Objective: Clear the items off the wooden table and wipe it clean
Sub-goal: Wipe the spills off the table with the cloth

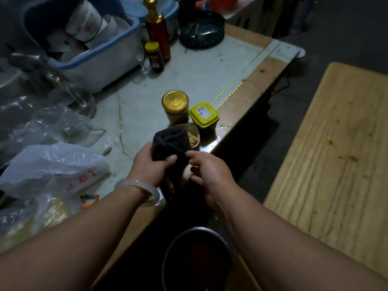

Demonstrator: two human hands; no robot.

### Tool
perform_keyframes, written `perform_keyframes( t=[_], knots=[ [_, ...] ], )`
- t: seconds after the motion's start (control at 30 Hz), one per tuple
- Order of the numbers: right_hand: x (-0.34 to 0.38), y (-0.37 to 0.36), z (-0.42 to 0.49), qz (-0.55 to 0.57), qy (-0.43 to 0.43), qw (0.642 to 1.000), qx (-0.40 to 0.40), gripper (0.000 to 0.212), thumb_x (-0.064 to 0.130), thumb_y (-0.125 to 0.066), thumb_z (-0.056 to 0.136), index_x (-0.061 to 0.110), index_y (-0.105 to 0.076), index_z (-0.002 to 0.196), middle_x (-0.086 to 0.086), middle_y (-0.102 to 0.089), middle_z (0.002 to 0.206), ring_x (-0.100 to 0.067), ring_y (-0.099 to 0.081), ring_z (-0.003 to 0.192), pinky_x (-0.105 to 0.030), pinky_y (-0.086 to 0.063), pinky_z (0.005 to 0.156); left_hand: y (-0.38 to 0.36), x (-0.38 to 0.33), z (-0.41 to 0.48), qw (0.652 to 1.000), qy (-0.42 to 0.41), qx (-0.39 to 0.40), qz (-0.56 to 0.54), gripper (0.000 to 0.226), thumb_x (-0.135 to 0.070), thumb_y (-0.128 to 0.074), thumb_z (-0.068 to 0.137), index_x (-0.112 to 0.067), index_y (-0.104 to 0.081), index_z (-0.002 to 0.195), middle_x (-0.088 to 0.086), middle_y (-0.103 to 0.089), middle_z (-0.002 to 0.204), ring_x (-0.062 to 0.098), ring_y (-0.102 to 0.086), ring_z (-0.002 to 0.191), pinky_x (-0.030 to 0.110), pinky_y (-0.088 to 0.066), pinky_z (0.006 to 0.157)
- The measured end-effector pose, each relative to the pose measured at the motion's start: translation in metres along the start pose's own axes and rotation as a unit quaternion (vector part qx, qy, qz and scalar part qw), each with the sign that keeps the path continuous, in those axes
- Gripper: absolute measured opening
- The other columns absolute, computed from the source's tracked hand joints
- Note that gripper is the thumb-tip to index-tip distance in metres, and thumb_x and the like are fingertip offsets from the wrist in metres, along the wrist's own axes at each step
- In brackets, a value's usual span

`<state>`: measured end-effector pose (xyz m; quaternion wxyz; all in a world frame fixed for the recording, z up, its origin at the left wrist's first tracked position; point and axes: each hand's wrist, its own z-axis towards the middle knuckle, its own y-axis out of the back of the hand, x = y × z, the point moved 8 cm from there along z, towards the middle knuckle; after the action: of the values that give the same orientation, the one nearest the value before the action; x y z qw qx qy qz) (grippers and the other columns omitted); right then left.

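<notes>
Centre frame: left hand [150,162] grips a dark cloth [171,143]; right hand [206,173] pinches its edge. The cloth hides part of a bowl [194,136]; its lower end is lost in shadow.

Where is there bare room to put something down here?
The wooden table on the right is bare, just stained. On the counter, a grey patch lies open between the dark basket, the blue tub and the gold-lidded jar. The left side is crowded with plastic bags.
</notes>
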<state>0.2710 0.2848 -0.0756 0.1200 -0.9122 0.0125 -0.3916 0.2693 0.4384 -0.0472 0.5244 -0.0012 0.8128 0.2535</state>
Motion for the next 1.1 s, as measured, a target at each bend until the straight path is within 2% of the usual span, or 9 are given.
perform_keyframes(
  t=[0.07,0.2,0.33,0.4,0.6,0.8,0.93,1.0,1.1],
  knots=[
    [0.011,0.018,-0.009,0.013,0.028,0.999,-0.027,0.034,0.01,-0.058,0.086,0.026,-0.064,0.116,-0.003,-0.065,0.108,-0.014,-0.062,0.092,-0.027,-0.051,0.069,-0.017,-0.016,-0.015,0.993,0.044,0.038,-0.104,0.032,0.0,-0.07,0.077,-0.008,-0.064,0.108,0.011,-0.068,0.102,0.027,-0.065,0.095,0.042,-0.05,0.091],
    [0.041,0.075,-0.043,-0.016,0.114,0.989,-0.093,0.088,0.033,-0.079,0.057,0.032,-0.045,0.138,-0.005,-0.052,0.131,-0.022,-0.062,0.109,-0.04,-0.051,0.097,-0.061,-0.052,-0.066,0.955,0.111,0.125,-0.247,0.032,0.008,-0.057,0.075,0.002,-0.065,0.105,0.022,-0.068,0.098,0.037,-0.066,0.089,0.045,-0.054,0.083],
    [0.06,0.109,-0.08,0.036,0.125,0.991,0.027,0.038,0.011,-0.076,0.075,0.004,-0.068,0.111,-0.015,-0.073,0.101,-0.022,-0.069,0.086,-0.027,-0.055,0.073,-0.104,-0.08,-0.112,0.909,0.167,0.223,-0.311,0.048,-0.009,-0.06,0.061,0.003,-0.066,0.108,0.024,-0.065,0.099,0.037,-0.061,0.091,0.048,-0.045,0.096],
    [0.07,0.133,-0.098,0.011,0.156,0.988,0.001,0.031,0.007,-0.078,0.073,0.001,-0.07,0.102,-0.012,-0.075,0.091,-0.021,-0.071,0.079,-0.024,-0.054,0.065,-0.119,-0.093,-0.126,0.901,0.159,0.238,-0.326,0.046,-0.02,-0.063,0.068,-0.001,-0.066,0.11,0.021,-0.067,0.099,0.035,-0.064,0.091,0.046,-0.047,0.095],
    [0.09,0.193,-0.157,-0.023,0.26,0.962,-0.083,0.02,0.012,-0.074,0.082,0.013,-0.065,0.1,-0.007,-0.073,0.097,-0.023,-0.07,0.093,-0.041,-0.057,0.085,-0.155,-0.111,-0.15,0.94,0.085,0.166,-0.286,0.039,-0.007,-0.077,0.065,-0.009,-0.068,0.102,0.021,-0.069,0.102,0.039,-0.065,0.099,0.051,-0.049,0.091],
    [0.076,0.253,-0.179,-0.113,0.237,0.95,-0.17,0.028,0.034,-0.064,0.091,0.028,-0.056,0.117,0.004,-0.066,0.106,-0.012,-0.065,0.097,-0.042,-0.055,0.089,-0.19,-0.113,-0.182,0.959,0.106,0.138,-0.222,0.02,0.002,-0.053,0.082,-0.013,-0.065,0.083,0.012,-0.067,0.081,0.029,-0.065,0.075,0.04,-0.05,0.077],
    [0.064,0.27,-0.188,-0.002,0.199,0.978,-0.061,0.054,0.028,-0.066,0.088,0.035,-0.045,0.138,-0.003,-0.067,0.114,-0.016,-0.068,0.1,-0.035,-0.055,0.09,-0.209,-0.123,-0.201,0.947,0.127,0.165,-0.245,0.035,-0.031,-0.075,0.071,-0.014,-0.069,0.101,0.011,-0.072,0.094,0.031,-0.069,0.085,0.046,-0.051,0.088],
    [0.065,0.277,-0.195,0.005,0.211,0.977,-0.03,0.056,0.018,-0.069,0.087,0.039,-0.048,0.134,-0.005,-0.068,0.114,-0.018,-0.069,0.101,-0.036,-0.055,0.088,-0.218,-0.126,-0.213,0.931,0.147,0.206,-0.262,0.031,-0.04,-0.076,0.072,-0.016,-0.071,0.091,0.011,-0.072,0.092,0.032,-0.068,0.086,0.044,-0.05,0.087],
    [0.067,0.298,-0.202,-0.028,0.252,0.962,-0.099,0.043,0.008,-0.067,0.088,0.039,-0.061,0.116,-0.005,-0.066,0.111,-0.021,-0.068,0.1,-0.039,-0.059,0.081,-0.237,-0.121,-0.239,0.935,0.116,0.301,-0.151,0.037,-0.02,-0.074,0.077,-0.014,-0.061,0.11,0.01,-0.067,0.109,0.028,-0.065,0.099,0.04,-0.054,0.084]
  ],
)
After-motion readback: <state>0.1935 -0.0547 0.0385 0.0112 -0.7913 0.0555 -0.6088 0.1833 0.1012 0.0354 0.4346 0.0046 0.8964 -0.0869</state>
